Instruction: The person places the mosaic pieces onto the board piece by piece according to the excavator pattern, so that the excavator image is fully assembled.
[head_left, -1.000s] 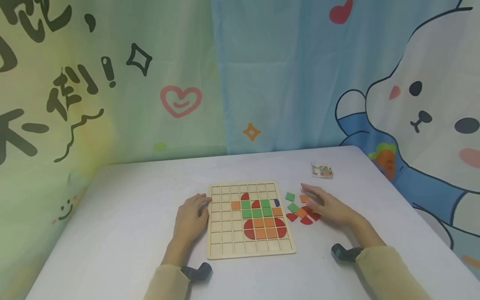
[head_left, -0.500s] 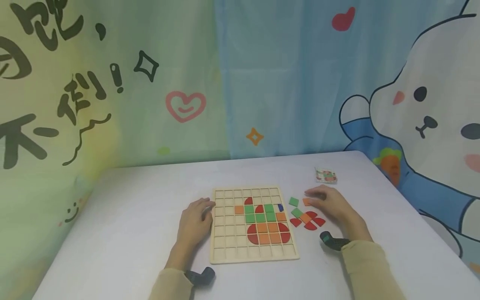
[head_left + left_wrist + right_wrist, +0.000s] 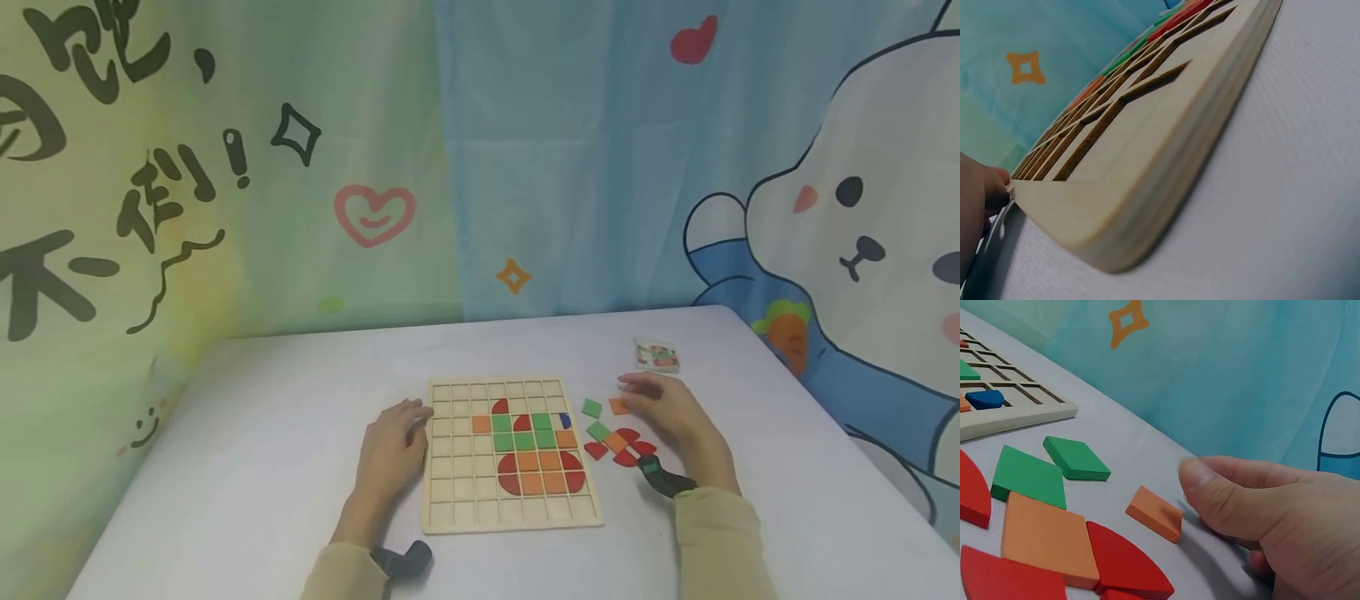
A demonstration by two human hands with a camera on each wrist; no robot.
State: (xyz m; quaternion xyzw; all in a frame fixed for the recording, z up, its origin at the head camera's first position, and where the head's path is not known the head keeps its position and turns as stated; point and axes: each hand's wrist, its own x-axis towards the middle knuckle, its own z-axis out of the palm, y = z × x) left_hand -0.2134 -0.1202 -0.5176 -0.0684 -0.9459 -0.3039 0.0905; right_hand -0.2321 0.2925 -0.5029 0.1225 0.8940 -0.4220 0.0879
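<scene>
Hiding most lower fingers, the right hand [image 3: 1272,509] has its thumb close to the forefinger, an orange tile [image 3: 1154,512] just beside them; the left hand [image 3: 391,448] loosely touches the board [image 3: 462,492].

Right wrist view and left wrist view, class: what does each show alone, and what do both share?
Only the right wrist view shows the right hand, two loose green squares, two loose orange pieces and loose red pieces.
Only the left wrist view shows the left hand.
Both show part of the wooden board, with a green piece in it, and the orange star on the curtain.
</scene>
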